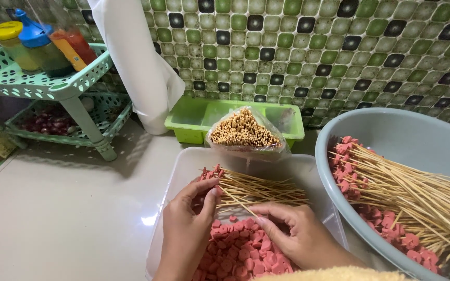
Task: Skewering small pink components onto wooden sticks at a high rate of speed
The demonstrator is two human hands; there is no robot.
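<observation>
L hand [186, 229] pinched a sausage slice [215, 191]; R hand [295, 234] gripped a bamboo skewer [235, 200]. Slices looked soft, light, prob. slippery; skewer stiff, thin, best held near tip.

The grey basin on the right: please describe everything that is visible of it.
The grey basin is round, smooth and looks like plastic, with a thick rolled rim. It stands at the right of the clear tray, their rims close or touching; its right part is cut off by the picture edge. Inside lie many thin wooden skewers, each with pink sausage slices on one end. Neither hand touches it.
</observation>
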